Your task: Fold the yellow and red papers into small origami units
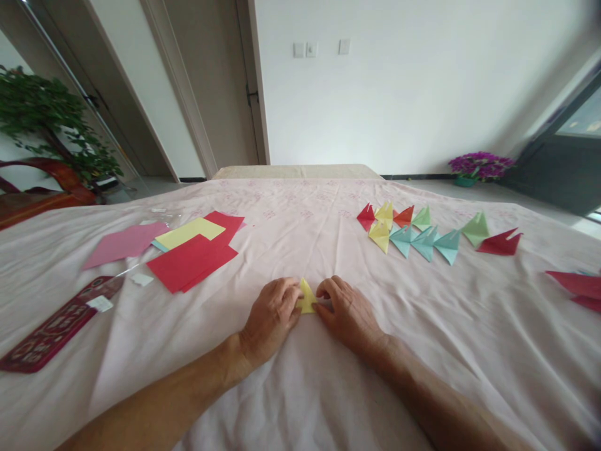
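Note:
Between my two hands, on the pink cloth, is a small folded piece of yellow paper (307,298) with a pointed top. My left hand (276,313) grips its left edge, fingers curled and partly covering it. On the opposite edge, my right hand (348,312) pinches the paper between thumb and fingers. Folded paper shapes in red, yellow, green and blue stand in rows to the right, among them a blue folded paper shape (425,243) and a dark red one (500,242). Flat red paper sheets (193,262) lie to the left.
A pink sheet (123,245) and a yellow sheet (190,233) lie by the red ones. Nearer the left edge is a dark red printed packet (56,326) with clear plastic. More red paper (575,285) sits at far right. The tablecloth (300,388) is wrinkled.

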`<state>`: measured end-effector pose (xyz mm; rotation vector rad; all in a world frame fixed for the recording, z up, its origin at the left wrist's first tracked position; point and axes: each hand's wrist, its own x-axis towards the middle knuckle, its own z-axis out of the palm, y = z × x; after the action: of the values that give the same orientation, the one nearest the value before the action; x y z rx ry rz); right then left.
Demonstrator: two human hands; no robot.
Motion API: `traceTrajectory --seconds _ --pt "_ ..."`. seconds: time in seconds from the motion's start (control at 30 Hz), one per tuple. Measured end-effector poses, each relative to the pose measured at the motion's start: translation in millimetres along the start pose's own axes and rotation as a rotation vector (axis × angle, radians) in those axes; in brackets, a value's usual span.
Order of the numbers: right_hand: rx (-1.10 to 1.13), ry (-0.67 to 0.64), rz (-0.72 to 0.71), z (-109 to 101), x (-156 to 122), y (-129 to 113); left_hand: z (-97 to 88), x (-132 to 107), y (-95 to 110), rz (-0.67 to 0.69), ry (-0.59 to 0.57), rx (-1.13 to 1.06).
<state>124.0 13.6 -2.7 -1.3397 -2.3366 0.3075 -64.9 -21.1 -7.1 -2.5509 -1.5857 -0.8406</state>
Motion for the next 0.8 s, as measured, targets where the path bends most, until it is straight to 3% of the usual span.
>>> traceTrajectory --seconds 0.1,0.17,0.53,0.8 --pt "-0.006 -0.043 -0.051 -1 0 1 8.8 0 -4 0.182 -0.024 0.021" --pt "-0.016 -0.061 -0.071 -1 1 2 13.6 0 -8 0.227 -0.089 0.026" --pt "-0.098 0.045 0.033 8 -4 -13 5.1 0 -14 0.165 -0.271 0.074" --pt "-0.097 0.000 0.037 7 -7 -12 0.1 -1 -15 0.145 -0.384 0.128"
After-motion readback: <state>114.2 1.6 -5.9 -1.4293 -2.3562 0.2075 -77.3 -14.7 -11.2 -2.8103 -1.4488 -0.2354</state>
